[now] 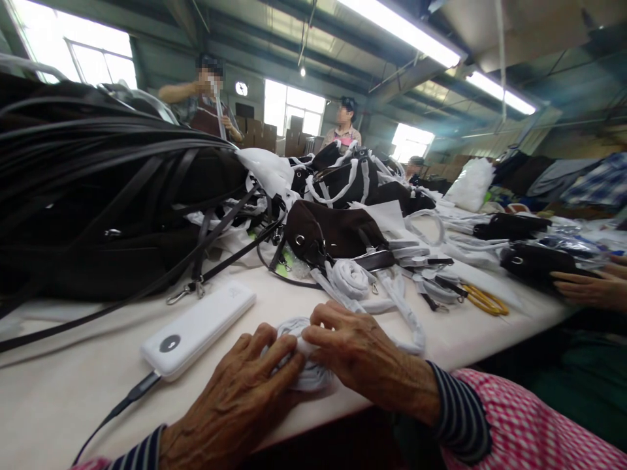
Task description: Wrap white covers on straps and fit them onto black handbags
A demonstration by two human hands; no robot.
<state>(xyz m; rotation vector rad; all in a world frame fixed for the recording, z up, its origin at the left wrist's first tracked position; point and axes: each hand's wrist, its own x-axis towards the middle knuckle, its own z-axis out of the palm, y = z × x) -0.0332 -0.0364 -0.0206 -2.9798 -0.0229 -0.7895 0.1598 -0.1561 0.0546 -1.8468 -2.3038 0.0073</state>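
Observation:
A flat coil of strap wrapped in white paper (313, 378) lies on the table near its front edge. My left hand (245, 385) presses on the coil's left side, fingers together and bent over it. From the right, my right hand (360, 352) grips the coil with thumb and fingertips, hiding part of it. A loose white-wrapped length (409, 320) runs off beyond my right hand. Just behind lies a second rolled white coil (350, 279), in front of a dark brown bag (337, 232) with metal rings.
A white power bank (198, 329) with a black cable lies left of my hands. Black bags with long straps (98, 209) are heaped at left. Yellow-handled scissors (484, 300) lie at right, near a co-worker's hands (595, 284). Other people stand beyond the bag pile.

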